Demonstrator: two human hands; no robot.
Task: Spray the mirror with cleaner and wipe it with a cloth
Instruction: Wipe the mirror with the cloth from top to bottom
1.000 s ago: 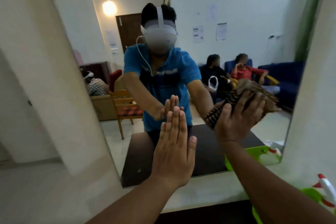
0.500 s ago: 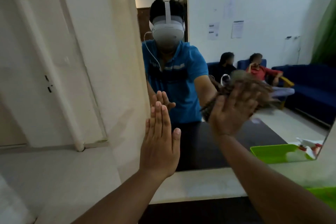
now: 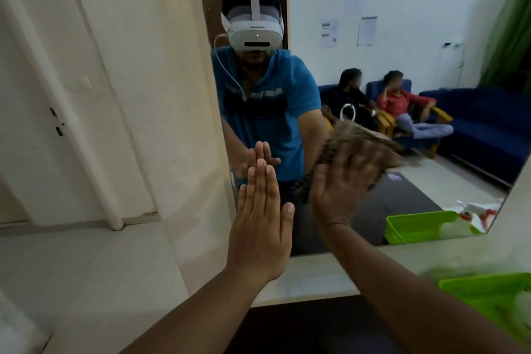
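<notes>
Head view, mirror [image 3: 402, 72]: propped upright on the pale ledge [image 3: 316, 276] against the wall, tilted in frame; frameless, so likely free to slide or tip unless braced.
Head view, left hand [image 3: 260, 227]: flat and open, fingers together and pointing up, palm pressed on the glass near the mirror's left edge; clamped on nothing. Judged to be a brace, steadying the glass against the push of wiping.
Head view, right hand [image 3: 342, 190]: fingers spread wide over the cloth [image 3: 362, 138], pinning it flat to the glass rather than gripping it in a fist; blurred, which suggests a stroke under way. Spread fingers probably there to press more cloth onto the surface.
Head view, cloth: brownish, patterned, bunched, sandwiched between right palm and glass around mid-mirror, just right of the bracing hand.
Head view, green basket [image 3: 494, 293]: on the ledge at lower right, near but clear of the wiping area.
Head view, spray bottle: seen only as a white and red reflection [image 3: 474, 210] at the mirror's lower right corner; apparently set down by the basket, so spraying judged done.
Head view, step in hand: wiping; how much glass remains unwiped cannot be told.
</notes>
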